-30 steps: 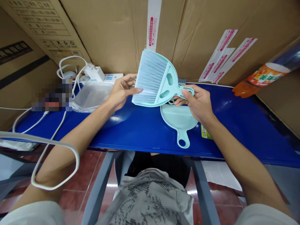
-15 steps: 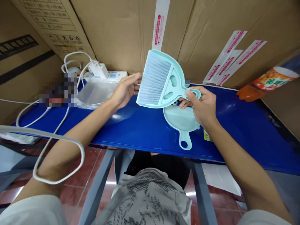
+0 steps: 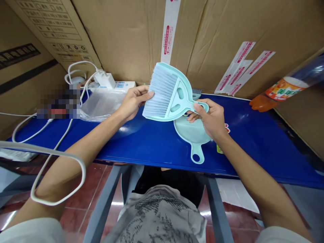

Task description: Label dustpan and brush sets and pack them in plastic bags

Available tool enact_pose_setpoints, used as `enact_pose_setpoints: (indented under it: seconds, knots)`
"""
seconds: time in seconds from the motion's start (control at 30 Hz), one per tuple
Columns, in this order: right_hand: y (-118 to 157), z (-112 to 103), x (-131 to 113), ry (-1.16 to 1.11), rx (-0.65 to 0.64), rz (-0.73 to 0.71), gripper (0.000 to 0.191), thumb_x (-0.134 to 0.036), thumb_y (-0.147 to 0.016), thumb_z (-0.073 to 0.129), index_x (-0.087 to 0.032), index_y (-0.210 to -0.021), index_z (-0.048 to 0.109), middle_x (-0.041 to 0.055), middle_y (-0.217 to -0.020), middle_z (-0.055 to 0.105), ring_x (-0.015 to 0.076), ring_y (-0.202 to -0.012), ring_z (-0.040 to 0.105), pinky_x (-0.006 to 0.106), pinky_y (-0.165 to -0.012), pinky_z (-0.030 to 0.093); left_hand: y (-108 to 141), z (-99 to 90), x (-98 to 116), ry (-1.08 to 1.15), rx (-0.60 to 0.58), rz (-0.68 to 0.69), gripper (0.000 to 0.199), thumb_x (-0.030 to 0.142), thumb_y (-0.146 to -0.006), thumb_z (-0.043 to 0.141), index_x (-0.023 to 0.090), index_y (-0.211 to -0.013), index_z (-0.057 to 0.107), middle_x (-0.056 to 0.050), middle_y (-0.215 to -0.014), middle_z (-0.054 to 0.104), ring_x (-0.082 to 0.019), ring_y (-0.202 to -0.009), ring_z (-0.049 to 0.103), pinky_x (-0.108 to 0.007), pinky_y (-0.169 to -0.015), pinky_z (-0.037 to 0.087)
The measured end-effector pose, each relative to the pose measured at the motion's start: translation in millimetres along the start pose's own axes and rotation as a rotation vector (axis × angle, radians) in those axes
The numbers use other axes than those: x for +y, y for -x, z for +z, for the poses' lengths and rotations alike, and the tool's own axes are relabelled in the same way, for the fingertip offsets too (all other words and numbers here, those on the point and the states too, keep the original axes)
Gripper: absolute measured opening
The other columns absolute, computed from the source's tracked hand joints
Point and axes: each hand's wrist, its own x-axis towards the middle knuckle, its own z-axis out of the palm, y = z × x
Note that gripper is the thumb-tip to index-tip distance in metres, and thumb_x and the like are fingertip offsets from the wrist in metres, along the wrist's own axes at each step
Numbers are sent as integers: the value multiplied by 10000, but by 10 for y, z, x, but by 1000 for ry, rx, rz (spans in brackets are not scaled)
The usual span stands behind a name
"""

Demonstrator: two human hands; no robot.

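A mint-green hand brush (image 3: pixel 164 91) with pale grey-blue bristles lies nested in a matching dustpan (image 3: pixel 186 76), and both are held up over the table. My right hand (image 3: pixel 212 118) is closed around their overlapping handles, thumb on top. On the other side, my left hand (image 3: pixel 135 101) pinches the wide edge, its thumb on the bristle tips and its fingers behind. Below the right hand, a second mint-green dustpan (image 3: pixel 193 130) rests on the table, its handle toward me. Another bristled end (image 3: pixel 196 91) shows behind the held set, mostly hidden.
The blue table (image 3: pixel 152 145) has clear plastic bags (image 3: pixel 101 104) and a power strip (image 3: pixel 125 85) at the left. A white cable (image 3: pixel 60 202) loops over my left forearm. An orange drink bottle (image 3: pixel 283 89) leans at the right. Cardboard (image 3: pixel 139 37) walls the back.
My left hand has closed on the wide edge of the brush and dustpan, its thumb now over the bristles. The set sits slightly lower and further left in view.
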Motion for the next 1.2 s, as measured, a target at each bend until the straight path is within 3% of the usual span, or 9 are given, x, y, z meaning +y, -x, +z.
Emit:
enact_pose_setpoints:
  seconds: [0.23, 0.47, 0.67, 0.83, 1.0, 1.2]
  knots:
    - [42, 25, -9, -78, -85, 32, 473, -584, -859, 910, -222, -1116, 746, 51, -862, 827, 225, -679, 809, 361, -628, 698, -10, 13, 19, 31, 26, 56, 355, 472, -770, 982, 201, -895, 789, -53, -905, 831, -238, -895, 806, -336, -814, 643]
    - [47, 32, -64, -136, -127, 71, 506, -693, -937, 763, -252, -1184, 745, 57, -921, 827, 254, -782, 830, 413, -741, 707, -36, 1, -3, 17, 76, 53, 341, 440, -791, 964, 196, -900, 751, -78, -951, 828, -282, -1039, 807, -370, -885, 654]
    - [72, 21, -47, -146, -220, 107, 443, -657, -951, 772, -243, -1107, 743, 47, -878, 819, 243, -751, 815, 409, -727, 699, -78, -100, 33, -5, 38, 21, 310, 407, -795, 964, 194, -923, 779, -79, -939, 830, -282, -1012, 819, -356, -840, 675]
    - [116, 46, -53, -52, -243, 78, 297, -506, -934, 858, -225, -1020, 810, 31, -849, 792, 173, -698, 764, 310, -654, 666, -116, -327, 100, -52, -170, -154, 258, 374, -805, 958, 193, -954, 848, -103, -925, 841, -253, -825, 821, -347, -719, 688]
    - [129, 77, -90, -64, -284, 44, 284, -477, -904, 891, -208, -954, 817, 21, -802, 749, 166, -618, 720, 312, -557, 628, -114, -469, 148, -99, -369, -339, 286, 318, -772, 967, 195, -1018, 888, -137, -842, 828, -303, -739, 824, -378, -648, 680]
    - [124, 72, -86, -21, -267, 30, 272, -458, -915, 880, -193, -918, 819, 13, -758, 728, 130, -556, 652, 278, -510, 560, -122, -450, 208, -324, -733, -327, 229, 349, -730, 963, 280, -939, 902, -47, -846, 851, -254, -731, 821, -327, -672, 674]
